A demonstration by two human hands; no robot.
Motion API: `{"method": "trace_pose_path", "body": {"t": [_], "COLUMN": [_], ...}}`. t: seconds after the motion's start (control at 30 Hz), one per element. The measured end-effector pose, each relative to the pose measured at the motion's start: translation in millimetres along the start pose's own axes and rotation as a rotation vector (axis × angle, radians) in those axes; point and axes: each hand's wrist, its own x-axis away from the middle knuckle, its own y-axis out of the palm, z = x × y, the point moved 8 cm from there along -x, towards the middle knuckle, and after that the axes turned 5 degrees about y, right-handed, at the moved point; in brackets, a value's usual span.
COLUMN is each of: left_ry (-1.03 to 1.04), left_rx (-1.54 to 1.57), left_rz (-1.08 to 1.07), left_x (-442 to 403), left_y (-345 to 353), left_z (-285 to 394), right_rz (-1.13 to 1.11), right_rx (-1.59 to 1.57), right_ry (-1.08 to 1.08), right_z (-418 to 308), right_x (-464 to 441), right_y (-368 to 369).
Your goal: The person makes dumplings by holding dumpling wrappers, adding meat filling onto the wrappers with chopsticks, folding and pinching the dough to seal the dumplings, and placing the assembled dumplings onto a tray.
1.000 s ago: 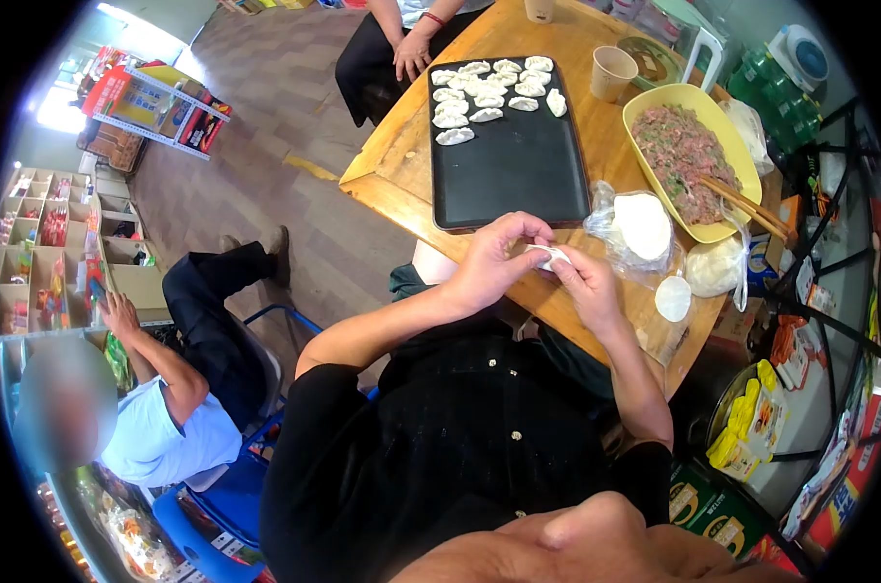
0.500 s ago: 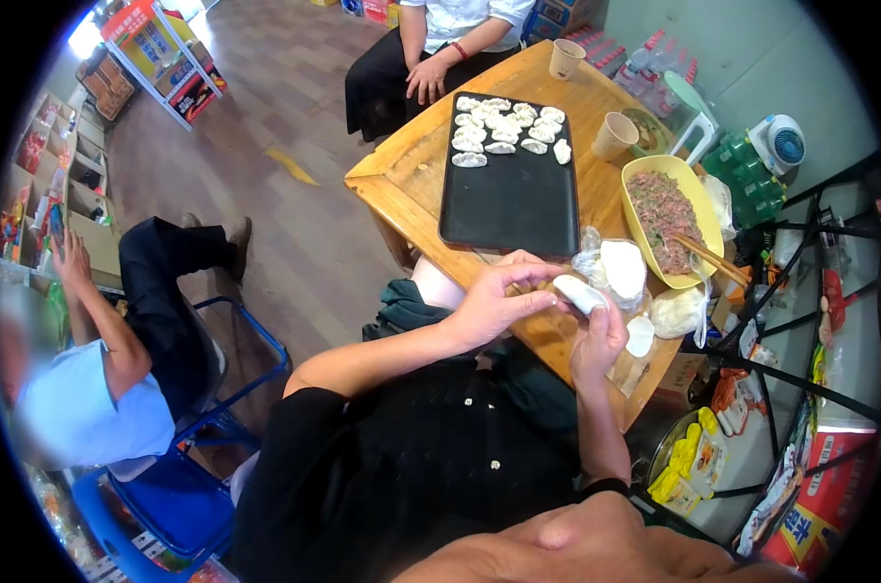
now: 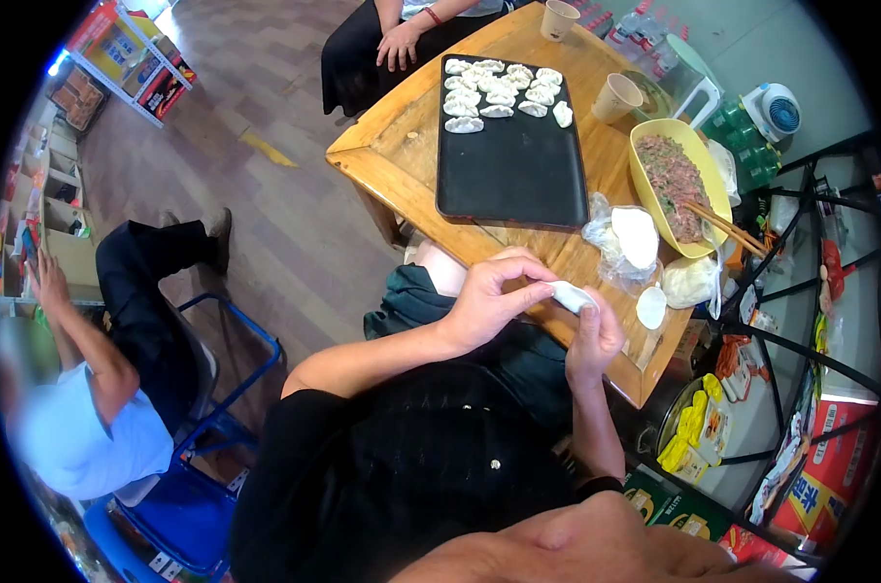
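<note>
A folded white dumpling [image 3: 570, 297] is held between my two hands over the near edge of the table. My left hand [image 3: 496, 303] pinches its left end with thumb and fingertips. My right hand [image 3: 594, 340] grips the other end, thumb pressed against the dough. Beyond them lies a black tray [image 3: 508, 180], with several pleated dumplings in rows at its far end. To the right, a stack of round wrappers [image 3: 635, 239] sits in a plastic bag, and a single wrapper [image 3: 651, 307] lies flat on the wood. A yellow bowl [image 3: 718, 173] holds minced filling and chopsticks [image 3: 727, 228].
The wooden table [image 3: 387, 146] also carries two paper cups [image 3: 616, 98] and a bagged white lump [image 3: 691, 282]. One person [image 3: 399, 44] sits across, another [image 3: 96, 408] on the left near a blue chair [image 3: 183, 515]. A black-framed rack [image 3: 790, 340] stands at the right.
The view has shifted, so the table and tray appear higher in the frame. Both hands keep hold of the dumpling, with the left fingers now closer on its end.
</note>
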Motion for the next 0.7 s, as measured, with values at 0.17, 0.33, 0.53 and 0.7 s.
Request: {"method": "trace_pose_path", "body": {"t": [0.17,0.33,0.53,0.7], "left_ry": [-0.05,-0.088,-0.248,-0.211], "left_rx": [0.012,0.066,0.429,0.303], "left_rz": [0.035,0.055,0.044,0.074], "left_x": [3.7,10.5,17.1,18.9], "left_y": [-10.9,-20.2,-19.4,-29.7], "left_z": [-8.5,-14.3,-9.9,-10.2], "right_rz": [-0.103,-0.171,-0.231,-0.397], "right_rx": [0.115,0.004,-0.192,-0.177], "right_ry": [0.029,0.121,0.241,0.382], "right_z": [-15.1,-14.5,-20.7,-16.9], "right_x": [-7.7,-10.7,-10.8,-8.6], "right_y": [12.0,29.9,51.2,69.7]}}
